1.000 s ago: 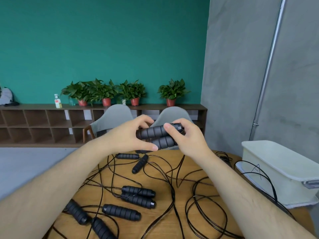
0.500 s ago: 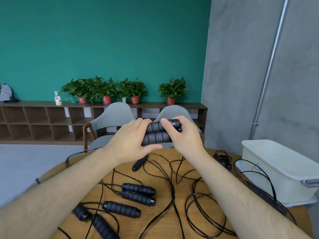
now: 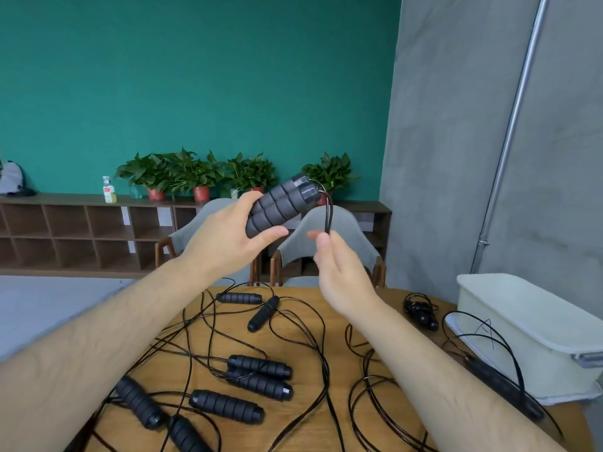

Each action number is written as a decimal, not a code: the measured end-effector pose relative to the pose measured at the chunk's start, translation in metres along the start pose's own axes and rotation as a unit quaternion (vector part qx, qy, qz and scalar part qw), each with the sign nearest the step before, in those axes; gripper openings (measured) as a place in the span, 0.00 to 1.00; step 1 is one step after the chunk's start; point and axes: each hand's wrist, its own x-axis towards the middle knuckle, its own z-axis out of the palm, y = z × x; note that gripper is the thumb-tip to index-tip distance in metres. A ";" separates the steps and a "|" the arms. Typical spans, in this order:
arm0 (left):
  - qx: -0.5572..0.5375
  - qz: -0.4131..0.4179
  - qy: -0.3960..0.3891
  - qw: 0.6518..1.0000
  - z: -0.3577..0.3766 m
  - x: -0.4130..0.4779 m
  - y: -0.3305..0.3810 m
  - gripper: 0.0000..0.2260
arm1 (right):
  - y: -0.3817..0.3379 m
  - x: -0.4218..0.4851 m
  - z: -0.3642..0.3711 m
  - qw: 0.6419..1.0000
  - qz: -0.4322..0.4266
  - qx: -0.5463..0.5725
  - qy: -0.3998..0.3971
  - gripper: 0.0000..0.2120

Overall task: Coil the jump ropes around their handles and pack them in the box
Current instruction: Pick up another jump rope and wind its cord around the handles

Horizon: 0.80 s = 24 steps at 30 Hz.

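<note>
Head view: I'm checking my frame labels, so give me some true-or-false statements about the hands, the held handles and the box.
1. The left hand holds two handles side by side. True.
2. The right hand pinches the cord hanging from their ends. True.
3. Cord is wound round the held handles. False: they are bare.
4. The box stands on the person's left. False: it stands on the right.

teal back wall [image 3: 195, 76], rough grey concrete wall [image 3: 456, 132] on the right with a metal pipe [image 3: 513, 125] running up it, low wooden cubby shelf [image 3: 68, 236] with potted plants [image 3: 195, 172] and a small bottle [image 3: 108, 190] on top, two grey chairs [image 3: 355, 233] behind the round wooden desk [image 3: 293, 344], pale grey floor [image 3: 49, 305]
</note>
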 end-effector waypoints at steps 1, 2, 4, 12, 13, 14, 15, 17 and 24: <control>0.019 -0.002 0.003 1.000 0.002 0.002 0.001 0.28 | -0.005 0.002 0.002 0.998 0.005 -0.060 -0.013 0.20; 0.049 -0.003 0.005 0.999 0.005 0.003 0.001 0.29 | -0.009 0.005 0.004 0.990 0.004 -0.133 -0.035 0.18; 0.147 0.014 0.003 0.989 0.013 0.006 -0.004 0.32 | -0.018 0.009 0.006 0.949 -0.017 -0.295 -0.107 0.10; 0.355 0.181 -0.067 0.914 0.032 -0.003 -0.040 0.32 | -0.031 0.013 -0.019 0.885 -0.096 -0.395 -0.226 0.12; 0.343 0.216 -0.069 0.912 0.033 -0.004 -0.043 0.32 | -0.030 0.015 -0.024 0.890 -0.105 -0.382 -0.224 0.14; 0.326 0.251 -0.067 0.909 0.034 -0.005 -0.046 0.32 | -0.028 0.019 -0.029 0.893 -0.123 -0.372 -0.223 0.15; 0.305 0.287 -0.063 0.906 0.035 -0.006 -0.048 0.31 | -0.026 0.022 -0.034 0.896 -0.136 -0.359 -0.225 0.15; 0.252 0.337 -0.072 0.904 0.035 -0.007 -0.048 0.31 | -0.023 0.027 -0.043 0.914 -0.133 -0.308 -0.230 0.13; 0.171 0.316 -0.043 0.932 0.025 -0.015 -0.026 0.34 | -0.013 0.029 -0.057 0.982 -0.074 0.024 -0.173 0.06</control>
